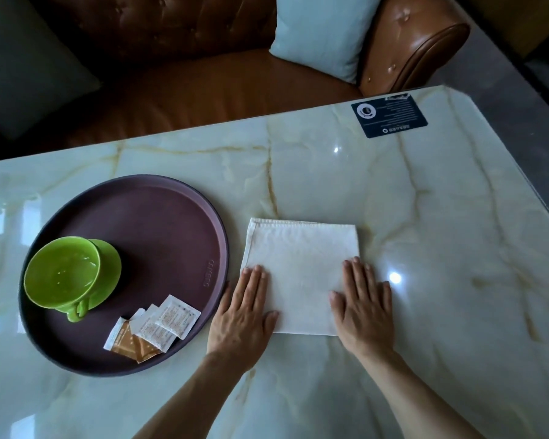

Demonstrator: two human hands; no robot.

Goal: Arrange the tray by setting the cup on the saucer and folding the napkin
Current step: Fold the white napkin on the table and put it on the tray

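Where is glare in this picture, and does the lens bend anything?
Head view: bright glare spots on the table right of the napkin, window reflections at its left edge; the wide lens curves the table's far edge; the sofa behind is dim.

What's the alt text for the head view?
Both hands, left hand and right hand, press flat on a folded white napkin on a marble table. Beside it, a round tray holds a green cup on its saucer and packets.

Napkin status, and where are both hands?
Left hand and right hand flat, pressing the napkin on the table. Cup on saucer, in the tray. Nothing in the way.
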